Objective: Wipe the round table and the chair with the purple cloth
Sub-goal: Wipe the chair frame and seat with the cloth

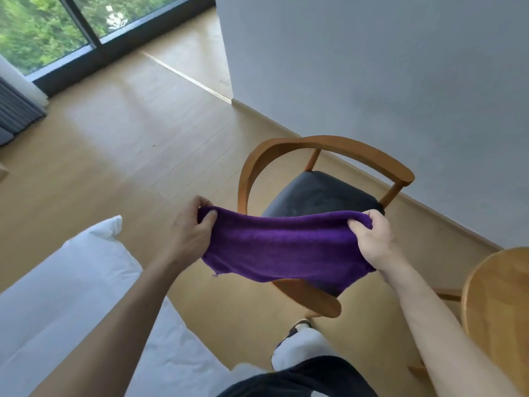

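Item: purple cloth (286, 247), one piece, held in the air and spread flat between two hands, its long axis running left to right across the view, its lower edge hanging loose. Left hand (186, 227): grip closed on the cloth's left upper corner, fabric pinched between thumb and fingers. Right hand (375, 239): grip closed on the right upper corner, fabric bunched in the fist. Item: chair (323, 193), curved wooden backrest, dark padded seat; it stands directly beyond and below the cloth, which hides the near part of the seat from view, though cloth and seat appear apart. Item: round table (498, 305), light wood, only a portion visible at the right edge, near side; it lies to the right of the right hand and nearer the viewer than the chair. Judgement: the cloth is being readied (spread or refolded, which cannot be told) and no wiping stroke is in progress; the chair seat lies straight ahead of both hands, while the table is nearer the right hand only, so a move to the table calls for a turn rightward. Other fixtures: white bed (71, 287) at near left; wooden floor (128, 138); grey wall (372, 67) far right; window (51, 27) far left.
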{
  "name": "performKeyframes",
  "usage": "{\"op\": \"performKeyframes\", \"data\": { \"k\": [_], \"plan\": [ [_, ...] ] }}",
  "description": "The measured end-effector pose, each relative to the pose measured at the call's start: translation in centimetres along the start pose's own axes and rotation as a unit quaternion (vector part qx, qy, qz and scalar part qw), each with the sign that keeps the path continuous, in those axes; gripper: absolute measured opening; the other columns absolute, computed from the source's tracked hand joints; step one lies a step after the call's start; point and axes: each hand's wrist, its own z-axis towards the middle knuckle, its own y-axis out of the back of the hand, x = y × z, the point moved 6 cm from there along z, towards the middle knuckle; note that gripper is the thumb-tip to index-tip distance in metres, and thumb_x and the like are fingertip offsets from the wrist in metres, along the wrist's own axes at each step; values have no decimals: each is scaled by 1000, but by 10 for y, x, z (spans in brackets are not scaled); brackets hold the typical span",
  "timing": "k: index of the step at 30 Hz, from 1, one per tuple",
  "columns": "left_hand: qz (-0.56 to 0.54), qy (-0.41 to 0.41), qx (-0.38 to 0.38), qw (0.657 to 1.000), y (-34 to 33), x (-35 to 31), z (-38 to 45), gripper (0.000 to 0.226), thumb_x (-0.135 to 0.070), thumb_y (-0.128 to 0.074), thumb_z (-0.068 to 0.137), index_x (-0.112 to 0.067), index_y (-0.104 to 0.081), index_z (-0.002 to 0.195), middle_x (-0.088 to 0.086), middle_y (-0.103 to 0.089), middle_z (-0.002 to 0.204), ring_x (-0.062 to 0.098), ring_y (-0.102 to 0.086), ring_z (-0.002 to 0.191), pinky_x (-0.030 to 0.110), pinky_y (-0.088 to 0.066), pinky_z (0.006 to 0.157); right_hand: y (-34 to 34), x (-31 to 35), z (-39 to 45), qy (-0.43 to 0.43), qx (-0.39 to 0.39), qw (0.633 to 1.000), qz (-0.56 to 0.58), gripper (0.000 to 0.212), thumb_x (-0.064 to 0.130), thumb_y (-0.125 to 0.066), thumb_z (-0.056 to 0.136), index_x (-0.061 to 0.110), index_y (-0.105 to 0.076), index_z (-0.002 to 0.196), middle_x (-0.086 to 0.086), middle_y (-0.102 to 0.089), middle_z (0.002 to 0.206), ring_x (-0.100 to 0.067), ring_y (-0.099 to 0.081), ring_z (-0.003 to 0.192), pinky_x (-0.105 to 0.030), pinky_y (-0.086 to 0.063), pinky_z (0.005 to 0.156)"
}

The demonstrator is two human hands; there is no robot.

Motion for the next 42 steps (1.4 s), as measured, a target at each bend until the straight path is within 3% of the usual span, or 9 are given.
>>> {"op": "performKeyframes", "data": {
  "k": [7, 11, 15, 19, 23, 28, 30, 37, 42],
  "plan": [
    [41, -3, 60, 997, -5, 18, 63, 20, -24, -50, 103, -35, -55, 88, -11, -61, 86, 6, -56, 78, 26, -39, 60, -25, 8, 12, -67, 0, 998, 19, 67, 51, -87, 74, 22, -55, 125, 4, -61, 114, -18, -61, 102, -26, -53, 71],
    [57, -13, 137, 989, -19, 22, 105, 18, -30, -44, 107, -36, -56, 94, -11, -63, 91, 12, -61, 80, 26, -43, 56, -35, 3, 7, -119, 5, 993, 12, 60, 36, -88, 78, 24, -51, 123, 2, -60, 113, -17, -62, 97, -25, -55, 67],
    [42, -24, 270, 962, -38, 27, 144, 19, -27, -45, 106, -32, -57, 93, 0, -66, 91, 21, -62, 82, 33, -49, 61, -50, 0, -14, -191, -60, 979, 37, 55, 18, -83, 83, 20, -51, 128, -3, -61, 118, -24, -62, 106, -44, -59, 89],
    [49, -57, 393, 916, -48, 27, 166, 23, -26, -47, 106, -37, -58, 90, 1, -70, 92, 23, -67, 82, 32, -52, 59, -77, 4, -55, -249, -182, 949, 59, 52, 15, -80, 85, 16, -51, 128, -4, -61, 119, -27, -61, 110, -51, -51, 102],
    [69, -42, 493, 867, -64, 34, 167, 10, -20, -53, 104, -20, -60, 98, 12, -71, 93, 32, -69, 79, 38, -53, 60, -102, 1, -106, -313, -239, 918, 54, 44, 19, -78, 87, 16, -52, 122, -3, -63, 114, -25, -61, 104, -45, -51, 95],
    [166, -49, 640, 748, -102, 45, 122, 4, -13, -61, 100, -13, -63, 96, 11, -69, 85, 19, -58, 70, 31, -43, 61, -112, -23, -178, -383, -291, 873, 78, 45, 18, -79, 86, 15, -55, 124, -3, -65, 116, -29, -63, 109, -50, -51, 100],
    [189, -65, 655, 729, -123, 46, 104, 4, -16, -63, 99, -16, -63, 95, 9, -70, 87, 19, -59, 71, 29, -44, 59, -110, -35, -195, -395, -325, 856, 74, 47, 17, -79, 86, 15, -55, 127, 1, -64, 119, -28, -61, 114, -44, -49, 99],
    [152, -59, 537, 828, -202, 48, 93, 11, -19, -61, 97, -26, -57, 91, 5, -65, 93, 22, -60, 76, 49, -61, 71, -105, -101, -176, -377, -407, 828, 87, 29, 20, -77, 85, 20, -55, 104, 2, -64, 99, -24, -62, 93, -38, -46, 83],
    [148, 5, 520, 841, -255, 77, 73, 9, -11, -59, 93, -19, -56, 92, 8, -67, 95, 32, -69, 94, 57, -60, 81, -129, -140, -119, -399, -459, 782, 137, 26, 21, -69, 86, 23, -50, 103, 4, -59, 98, -21, -54, 88, -28, -37, 79]
  ]
}}
